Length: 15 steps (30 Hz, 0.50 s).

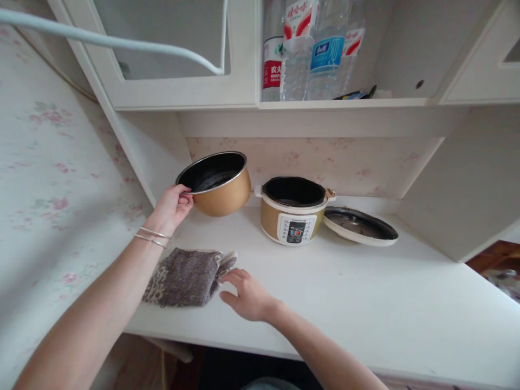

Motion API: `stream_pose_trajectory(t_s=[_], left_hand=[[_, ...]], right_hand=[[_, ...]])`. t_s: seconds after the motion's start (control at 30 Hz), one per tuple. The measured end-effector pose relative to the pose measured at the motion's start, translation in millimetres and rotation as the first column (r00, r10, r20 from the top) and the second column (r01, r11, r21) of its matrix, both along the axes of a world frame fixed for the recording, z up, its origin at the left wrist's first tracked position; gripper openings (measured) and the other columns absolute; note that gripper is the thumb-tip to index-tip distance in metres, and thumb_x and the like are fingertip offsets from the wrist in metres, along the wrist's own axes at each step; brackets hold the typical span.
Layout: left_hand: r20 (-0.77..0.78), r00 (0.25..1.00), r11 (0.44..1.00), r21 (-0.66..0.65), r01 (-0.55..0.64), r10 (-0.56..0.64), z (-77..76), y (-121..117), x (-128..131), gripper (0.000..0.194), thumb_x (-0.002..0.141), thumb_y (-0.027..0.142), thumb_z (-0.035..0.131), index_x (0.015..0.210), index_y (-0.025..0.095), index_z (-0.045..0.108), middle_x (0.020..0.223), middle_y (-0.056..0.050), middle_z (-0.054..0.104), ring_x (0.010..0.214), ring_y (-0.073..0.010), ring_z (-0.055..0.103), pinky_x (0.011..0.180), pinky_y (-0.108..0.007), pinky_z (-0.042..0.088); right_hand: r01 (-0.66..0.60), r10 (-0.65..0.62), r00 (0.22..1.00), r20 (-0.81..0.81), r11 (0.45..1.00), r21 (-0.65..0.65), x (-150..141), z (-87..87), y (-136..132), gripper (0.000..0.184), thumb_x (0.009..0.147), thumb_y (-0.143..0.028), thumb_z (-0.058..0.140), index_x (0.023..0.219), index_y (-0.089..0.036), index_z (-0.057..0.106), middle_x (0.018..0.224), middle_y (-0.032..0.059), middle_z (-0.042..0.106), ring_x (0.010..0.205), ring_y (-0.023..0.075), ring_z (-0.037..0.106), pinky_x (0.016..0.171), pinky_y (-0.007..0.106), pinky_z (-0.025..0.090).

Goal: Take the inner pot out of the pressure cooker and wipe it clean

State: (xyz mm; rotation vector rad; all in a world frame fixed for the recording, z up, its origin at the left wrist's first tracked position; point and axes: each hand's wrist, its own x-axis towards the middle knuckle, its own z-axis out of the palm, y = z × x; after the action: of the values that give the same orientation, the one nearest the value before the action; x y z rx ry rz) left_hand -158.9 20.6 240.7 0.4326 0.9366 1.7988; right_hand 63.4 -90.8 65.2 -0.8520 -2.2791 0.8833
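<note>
My left hand (pixel 173 207) grips the rim of a gold inner pot (pixel 219 184) with a dark inside, held tilted just above the white counter (pixel 365 303). To its right stands a gold and white rice cooker (pixel 293 216) with its cavity open and a control panel facing me. The cooker's lid (pixel 359 226) lies upside down on the counter to the right of the cooker. My right hand (pixel 246 295) lies low over the counter with fingers spread, its fingertips touching the edge of a folded grey-brown cloth (pixel 184 276).
Several plastic water bottles (pixel 309 49) stand on the shelf above, beside a white cabinet door (pixel 174 54). A white cable (pixel 122 40) runs across the top left. Floral wallpaper (pixel 49 179) covers the left wall. A white side panel (pixel 467 179) bounds the counter at right.
</note>
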Motion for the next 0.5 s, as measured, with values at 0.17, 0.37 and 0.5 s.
stream_pose_trajectory(t_s=[0.17,0.37,0.5], left_hand=[[-0.070,0.997,0.999,0.000,-0.042,0.042,-27.6,-26,-24,0.029,0.060,-0.009,0.050,0.063,0.017,0.039,0.049,0.008,0.038,0.035,0.0009,0.035,0.036,-0.006,0.032],[-0.123,0.991,0.999,-0.013,-0.045,0.043,-56.5,-38,-35,0.029,0.057,-0.008,0.055,0.065,0.017,0.041,0.049,0.009,0.042,0.037,-0.0002,0.039,0.040,-0.009,0.035],[-0.161,0.986,0.998,-0.042,-0.046,0.039,-73.3,-45,-39,0.028,0.055,-0.005,0.058,0.064,0.017,0.043,0.048,0.009,0.043,0.037,-0.0011,0.040,0.040,-0.010,0.035]], right_hand=[[-0.122,0.087,0.980,0.177,0.973,0.196,-80,-12.3,-7,0.063,0.080,-0.054,0.058,0.132,-0.022,0.045,0.143,0.0115,0.039,0.131,0.0293,0.034,0.107,0.050,0.028],[-0.162,0.080,0.937,0.339,0.962,0.219,-117,-42.7,11,0.074,0.078,-0.059,0.056,0.139,-0.020,0.036,0.147,0.0149,0.034,0.135,0.0331,0.028,0.108,0.062,0.013],[-0.136,0.042,0.940,0.337,0.956,0.259,-84,-47.4,16,0.047,0.085,-0.034,0.052,0.129,-0.020,0.047,0.135,0.0096,0.051,0.124,0.0235,0.046,0.111,0.048,0.020]])
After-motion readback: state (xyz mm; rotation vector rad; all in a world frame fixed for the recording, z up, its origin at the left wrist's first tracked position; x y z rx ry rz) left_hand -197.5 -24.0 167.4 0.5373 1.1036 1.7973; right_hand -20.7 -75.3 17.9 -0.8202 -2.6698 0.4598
